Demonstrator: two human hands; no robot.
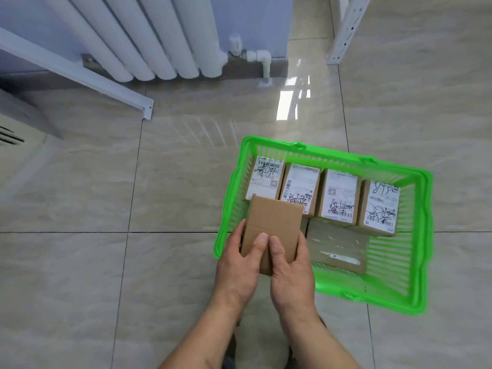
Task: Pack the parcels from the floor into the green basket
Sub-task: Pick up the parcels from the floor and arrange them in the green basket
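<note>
Cardboard parcel [271, 230], seemingly stiff and light, sits clasped between left hand [239, 265] and right hand [291, 270], thumbs on top, beyond them the green basket [423, 235].

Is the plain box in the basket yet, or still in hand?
Still in hand. Left hand and right hand grip the plain box over the basket near corner.

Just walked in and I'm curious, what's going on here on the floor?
A person is packing parcels. Both hands, left hand and right hand, hold a plain brown cardboard box over the near-left corner of a green plastic basket on the tiled floor. Four white-labelled cardboard parcels already line its far side, and a flat taped parcel lies in front.
</note>
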